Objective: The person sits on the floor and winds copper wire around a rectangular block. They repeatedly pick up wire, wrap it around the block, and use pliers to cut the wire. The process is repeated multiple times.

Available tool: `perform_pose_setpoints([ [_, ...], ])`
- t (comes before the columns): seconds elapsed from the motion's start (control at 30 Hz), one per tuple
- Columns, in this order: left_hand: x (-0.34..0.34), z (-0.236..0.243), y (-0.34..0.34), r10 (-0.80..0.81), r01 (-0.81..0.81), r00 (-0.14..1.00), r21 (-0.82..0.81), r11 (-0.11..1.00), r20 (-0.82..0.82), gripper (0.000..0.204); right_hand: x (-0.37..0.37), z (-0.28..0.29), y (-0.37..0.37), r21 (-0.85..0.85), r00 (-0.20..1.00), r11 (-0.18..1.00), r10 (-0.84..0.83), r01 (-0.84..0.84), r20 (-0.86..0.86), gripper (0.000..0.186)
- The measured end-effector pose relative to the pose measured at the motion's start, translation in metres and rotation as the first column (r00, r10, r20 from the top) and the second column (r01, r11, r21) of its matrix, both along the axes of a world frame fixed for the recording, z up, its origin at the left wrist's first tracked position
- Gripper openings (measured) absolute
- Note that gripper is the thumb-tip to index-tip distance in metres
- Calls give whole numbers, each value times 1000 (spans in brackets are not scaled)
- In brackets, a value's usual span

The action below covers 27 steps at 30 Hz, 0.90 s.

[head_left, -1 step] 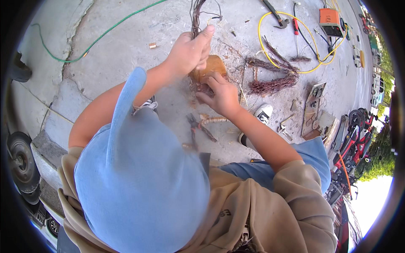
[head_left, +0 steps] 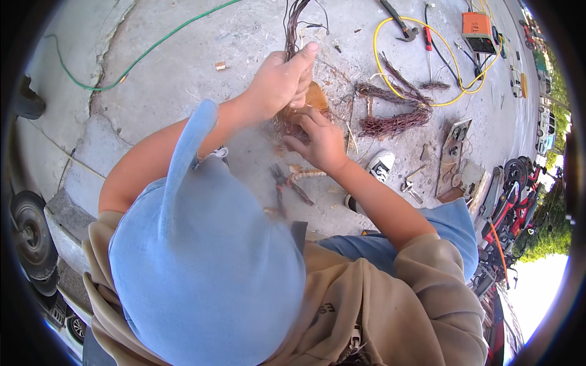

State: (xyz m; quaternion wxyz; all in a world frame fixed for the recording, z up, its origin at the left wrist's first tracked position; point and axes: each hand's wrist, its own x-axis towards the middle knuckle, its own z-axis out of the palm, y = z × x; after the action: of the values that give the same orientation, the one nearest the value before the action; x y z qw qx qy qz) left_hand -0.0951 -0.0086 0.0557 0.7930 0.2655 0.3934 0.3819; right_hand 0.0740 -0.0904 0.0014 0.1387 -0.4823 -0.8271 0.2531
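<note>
My left hand (head_left: 278, 82) is closed round a bundle of thin, dark copper-brown wires (head_left: 296, 27), whose loose ends stick up past the thumb. Just below and to the right, my right hand (head_left: 323, 140) curls its thumb and fingers about the lower part of the same bundle. A flat yellow-brown piece (head_left: 316, 96) shows behind the fingers, partly covered by both hands. To the right on the concrete lies a heap of reddish-brown wire (head_left: 397, 121). Dark-and-red pliers (head_left: 292, 183) lie below my right hand, their handles spread.
A blue cap (head_left: 207, 262) covers much of the lower view. Beyond the wire heap are a claw hammer (head_left: 400, 24), a red-handled screwdriver (head_left: 428, 39), a yellow cable loop (head_left: 377, 55) and an orange box-shaped machine (head_left: 479, 27). A green hose (head_left: 165, 39) crosses the upper left.
My left hand has shifted slightly right with the wires, whose upper ends have swung right too. My right hand stays in nearly the same place.
</note>
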Motion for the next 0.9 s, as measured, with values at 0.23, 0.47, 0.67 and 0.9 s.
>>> perform_pose_setpoints([
  [0.23, -72, -109, -45, 76, 465, 591, 416, 782, -803, 50, 11, -6, -29, 30, 1000, 999, -24, 24, 0, 30],
  [0.47, -118, -130, -47, 64, 8, 562, 84, 996, -824, 65, 15, 2, -23, -59, 995, 998, -4, -2, -100, 25],
  [0.67, -123, -123, -47, 36, 172, 413, 117, 978, -910, 71, 34, -8, 1, -182, 844, 907, -420, 379, -334, 13],
  [0.9, -153, -72, -32, -161, -40, 719, -271, 962, -676, 49, 59, -62, 18, -748, 734, 542, -670, 382, -111, 52],
])
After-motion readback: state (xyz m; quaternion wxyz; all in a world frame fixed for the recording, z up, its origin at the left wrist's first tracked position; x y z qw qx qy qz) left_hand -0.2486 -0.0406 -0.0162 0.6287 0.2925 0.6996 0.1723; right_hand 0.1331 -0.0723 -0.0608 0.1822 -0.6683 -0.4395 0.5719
